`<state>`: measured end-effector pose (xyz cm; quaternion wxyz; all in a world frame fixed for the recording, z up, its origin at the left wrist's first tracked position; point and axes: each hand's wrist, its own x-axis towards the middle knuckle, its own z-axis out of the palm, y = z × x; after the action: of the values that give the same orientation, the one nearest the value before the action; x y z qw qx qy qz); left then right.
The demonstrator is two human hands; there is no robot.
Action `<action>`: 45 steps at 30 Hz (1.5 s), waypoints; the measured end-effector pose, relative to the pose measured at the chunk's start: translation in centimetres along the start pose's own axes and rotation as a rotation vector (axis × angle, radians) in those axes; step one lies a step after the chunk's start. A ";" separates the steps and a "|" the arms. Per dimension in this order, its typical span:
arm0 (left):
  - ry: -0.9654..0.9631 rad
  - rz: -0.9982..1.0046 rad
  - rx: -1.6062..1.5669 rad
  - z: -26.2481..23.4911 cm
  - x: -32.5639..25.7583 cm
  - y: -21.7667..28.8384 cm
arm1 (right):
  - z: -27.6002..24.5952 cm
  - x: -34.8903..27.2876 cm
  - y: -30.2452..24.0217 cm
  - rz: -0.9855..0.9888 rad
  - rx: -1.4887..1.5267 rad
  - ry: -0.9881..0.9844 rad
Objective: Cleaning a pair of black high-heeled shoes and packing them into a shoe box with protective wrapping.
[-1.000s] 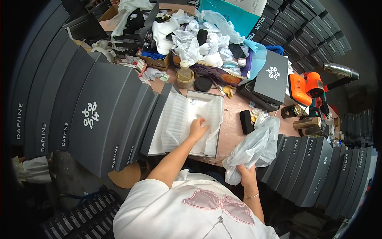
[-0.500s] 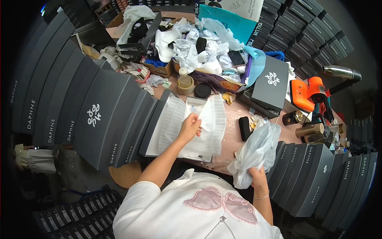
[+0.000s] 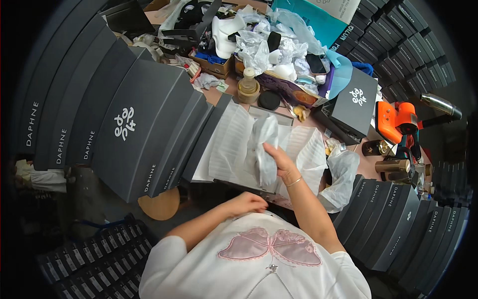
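An open shoebox lies in front of me, lined with white wrapping sheets that spread over its sides. Above its middle, my right hand grips a long bundle in whitish translucent wrapping; what is inside cannot be made out. Near the table's front edge, close to my shirt, my left hand has curled fingers with nothing visible in them. A second whitish wrapped bundle rests right of the box, near a black object that it partly covers.
Dark shoeboxes stand in rows at the left and right. Beyond the box are a yellowish bottle, a round black lid and a carton of crumpled wrapping. An orange device stands at the far right.
My right hand has brought a wrapped bundle left over the shoebox. My left hand has left the white sheet and drawn back toward my body. The sheets now lie spread apart.
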<state>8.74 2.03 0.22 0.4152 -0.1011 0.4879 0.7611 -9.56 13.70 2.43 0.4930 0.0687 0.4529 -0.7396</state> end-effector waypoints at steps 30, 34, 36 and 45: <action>0.976 0.855 0.075 -11.8 -3.2 16.0 | -4.0 0.7 4.3 -0.169 -0.756 0.193; 0.748 0.732 0.237 -8.0 -4.0 16.9 | -4.5 2.9 6.1 -0.208 -1.359 0.303; 0.774 0.779 0.295 -6.4 -3.8 16.1 | -3.4 3.9 7.8 -0.127 -1.442 0.311; 0.349 0.678 0.370 -3.8 -0.7 14.4 | -1.9 3.3 8.6 -0.188 -1.502 0.458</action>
<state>-2.25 -4.07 8.17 0.0635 0.0141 0.6850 0.7256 -5.12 11.99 -5.65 0.2377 -0.1706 0.9251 -0.2421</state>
